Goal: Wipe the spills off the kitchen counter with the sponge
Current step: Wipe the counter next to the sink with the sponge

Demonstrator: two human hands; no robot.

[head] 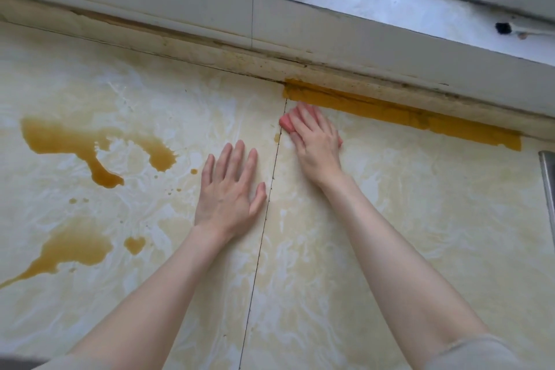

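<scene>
Counter (420, 219): pale marbled surface, one thin seam (264, 219) running front to back; everything below is placed off that seam.

Spills: big brown puddle (90, 144) well left of the seam toward the back, second puddle (75, 246) left of the seam nearer the front, small blob (134, 245) and scattered drops between them and the seam. None of it wiped yet. Orange-brown strip (405, 117) along the back edge right of the seam; can't tell if it's spill or filler.

Left hand (229, 189): flat on the counter just left of the seam, fingers spread, holding nothing; looks like bracing.

Right hand (315, 141): just right of the seam near the back, palm down, pressing the sponge.

Sponge (295, 119): pink, mostly under the fingers, touching the seam, just in front of the strip's left end.

Step, my read: wiping, working the back area at the seam. Next: drag the sponge left across the seam into the puddles, pressure kept on, left hand out of the path.
</scene>
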